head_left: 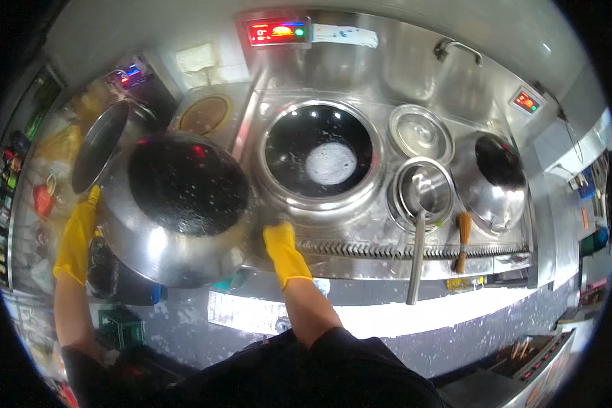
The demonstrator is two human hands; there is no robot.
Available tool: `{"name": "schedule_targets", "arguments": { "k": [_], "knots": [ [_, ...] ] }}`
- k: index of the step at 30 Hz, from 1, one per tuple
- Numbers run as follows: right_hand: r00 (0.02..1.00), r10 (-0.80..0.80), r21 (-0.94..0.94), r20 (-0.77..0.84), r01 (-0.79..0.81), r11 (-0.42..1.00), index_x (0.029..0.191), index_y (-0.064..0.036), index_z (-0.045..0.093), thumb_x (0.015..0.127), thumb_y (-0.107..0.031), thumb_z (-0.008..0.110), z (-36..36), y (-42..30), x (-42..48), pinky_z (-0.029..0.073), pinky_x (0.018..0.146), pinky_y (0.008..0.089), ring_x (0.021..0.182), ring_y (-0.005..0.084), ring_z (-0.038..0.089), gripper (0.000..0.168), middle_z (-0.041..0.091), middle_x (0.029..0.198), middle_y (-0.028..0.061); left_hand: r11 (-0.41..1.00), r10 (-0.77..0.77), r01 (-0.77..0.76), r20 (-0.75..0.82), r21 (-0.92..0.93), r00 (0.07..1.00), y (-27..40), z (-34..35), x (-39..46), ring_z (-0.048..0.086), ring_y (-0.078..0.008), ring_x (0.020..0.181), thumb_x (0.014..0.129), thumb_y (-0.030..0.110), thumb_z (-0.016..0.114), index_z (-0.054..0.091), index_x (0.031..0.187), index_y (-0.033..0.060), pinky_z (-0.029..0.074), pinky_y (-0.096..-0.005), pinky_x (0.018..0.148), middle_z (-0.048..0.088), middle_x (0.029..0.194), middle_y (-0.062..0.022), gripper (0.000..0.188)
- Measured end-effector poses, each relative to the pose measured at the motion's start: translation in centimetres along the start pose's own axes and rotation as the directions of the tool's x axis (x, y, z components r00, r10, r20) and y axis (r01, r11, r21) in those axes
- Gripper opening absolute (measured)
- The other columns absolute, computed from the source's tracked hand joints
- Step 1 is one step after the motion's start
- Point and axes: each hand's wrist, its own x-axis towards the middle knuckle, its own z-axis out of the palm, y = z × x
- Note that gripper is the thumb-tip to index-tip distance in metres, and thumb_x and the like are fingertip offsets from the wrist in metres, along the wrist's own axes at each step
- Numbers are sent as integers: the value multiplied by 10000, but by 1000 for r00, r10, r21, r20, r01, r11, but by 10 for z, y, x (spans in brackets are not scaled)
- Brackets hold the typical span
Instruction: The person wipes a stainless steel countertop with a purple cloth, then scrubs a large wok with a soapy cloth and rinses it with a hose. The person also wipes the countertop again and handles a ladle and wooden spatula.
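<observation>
A large steel wok (188, 255) is turned with its shiny outside towards me, and its blackened, speckled base shows. My left hand (76, 232), in a yellow rubber glove, is at the wok's left edge with the fingers partly behind the rim. At the right edge, my right hand (281, 242), also in a yellow glove, is closed; the exact grip point is blurred. Beyond it is the round burner well (268, 191), holding a dark wok interior with a pale round patch of liquid. A second pan (99, 148) leans behind my left hand.
On the steel range, a long-handled ladle (416, 260) rests across a round pot (395, 214), near a lidded container (421, 132) and a bristle brush (463, 239). Another wok (489, 204) lies bottom-up at right. A slotted drain (367, 249) runs along the front. Red food bag (43, 199) lies at left.
</observation>
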Motion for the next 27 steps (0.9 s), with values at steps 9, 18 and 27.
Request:
{"name": "schedule_targets", "arguments": {
  "k": [9,18,27],
  "knots": [
    [936,-351,-561,-23,278,780,1008,-155,753,814,-162,625,-178,128,34,527,835,473,912,357,679,232,702,908,145,999,0,-1,38,39,999,5,-13,9,537,-163,629,902,673,614,681,1060,175,423,-343,502,563,743,1,526],
    [826,-376,-479,-420,150,865,1207,-44,661,850,-64,544,-204,136,15,533,867,476,1038,387,651,376,676,1172,207,996,43,-45,41,70,998,7,-16,10,544,-149,656,916,645,616,679,1051,168,419,-329,520,571,755,6,500],
    [809,-555,-544,-194,382,747,1243,-161,654,793,-88,599,-219,183,-81,489,972,517,1194,376,609,459,648,1295,121,989,130,-136,90,61,987,1,-5,31,552,-135,684,929,618,619,678,1042,161,415,-314,538,579,768,10,474]
  ]
}}
